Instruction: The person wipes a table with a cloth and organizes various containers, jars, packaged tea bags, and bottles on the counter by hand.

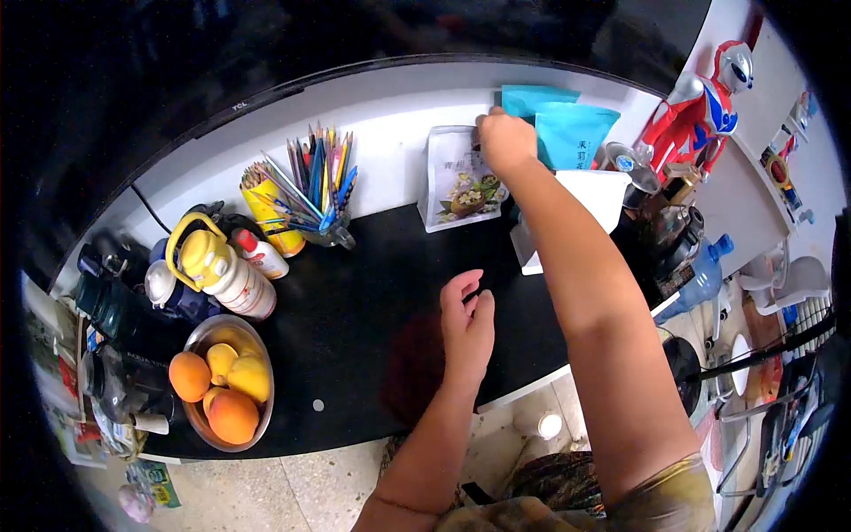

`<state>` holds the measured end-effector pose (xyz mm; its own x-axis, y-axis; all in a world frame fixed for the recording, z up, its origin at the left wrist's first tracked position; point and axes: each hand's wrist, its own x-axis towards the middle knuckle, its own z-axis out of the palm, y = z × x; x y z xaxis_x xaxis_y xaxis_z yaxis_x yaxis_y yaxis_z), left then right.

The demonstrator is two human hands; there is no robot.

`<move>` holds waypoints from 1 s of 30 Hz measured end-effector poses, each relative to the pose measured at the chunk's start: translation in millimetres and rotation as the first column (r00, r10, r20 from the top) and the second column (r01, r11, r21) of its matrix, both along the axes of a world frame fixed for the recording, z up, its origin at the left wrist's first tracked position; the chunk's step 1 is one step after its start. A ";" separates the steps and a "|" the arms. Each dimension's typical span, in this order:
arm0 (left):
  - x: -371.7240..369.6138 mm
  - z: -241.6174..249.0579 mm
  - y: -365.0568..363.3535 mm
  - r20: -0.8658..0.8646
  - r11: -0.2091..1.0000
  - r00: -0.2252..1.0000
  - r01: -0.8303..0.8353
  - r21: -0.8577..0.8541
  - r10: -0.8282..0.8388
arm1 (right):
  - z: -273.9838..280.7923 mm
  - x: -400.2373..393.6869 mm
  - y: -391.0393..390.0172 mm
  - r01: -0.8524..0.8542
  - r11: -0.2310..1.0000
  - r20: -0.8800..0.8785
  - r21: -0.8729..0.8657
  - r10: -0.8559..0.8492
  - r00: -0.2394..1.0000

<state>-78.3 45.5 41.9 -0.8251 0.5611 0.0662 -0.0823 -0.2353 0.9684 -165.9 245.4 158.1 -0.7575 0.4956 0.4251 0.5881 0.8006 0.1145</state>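
At the back of the black tabletop (pixel 355 310), my right hand (pixel 508 144) has its fingers curled closed at the upper right corner of a white pouch (pixel 461 173) with a flower-and-bowl picture. That pouch stands nearly upright by the wall; its top right part is hidden behind my hand. Right of the hand, a turquoise pouch (pixel 576 133) stands in a white box (pixel 592 197), with a second turquoise pouch (pixel 536 96) behind it. Over the front middle of the tabletop, my left hand (pixel 467 328) is open, empty, its fingers loosely bent.
Left are a holder of pencils (pixel 332 232), a yellow-lidded bottle (pixel 226 266), a red-capped bottle (pixel 261 254) and a metal bowl (pixel 269 390) of fruit. A television (pixel 355 44) overhangs the back. A red and silver figure (pixel 700 115) and a blue water jug (pixel 700 284) are at right.
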 end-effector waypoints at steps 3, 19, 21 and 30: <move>-0.5 -1.0 -0.1 -0.016 0.998 0.999 -0.041 0.045 0.042 | -7.4 -4.5 -1.2 -0.076 0.991 -0.023 -0.114 0.074 0.997; 3.8 6.9 -0.4 0.162 0.998 0.986 0.022 0.052 -0.030 | -8.4 304.8 -78.7 -0.184 0.980 -0.293 -0.074 0.155 0.944; 7.2 4.9 0.8 0.132 0.998 0.990 0.047 0.046 -0.053 | -21.3 368.1 -93.3 -0.022 0.977 -0.315 -0.212 -0.047 0.948; 45.7 -0.4 7.9 0.037 0.990 0.990 0.138 0.033 -0.139 | -108.0 512.4 -191.3 0.285 0.558 -0.208 -0.779 -0.659 0.723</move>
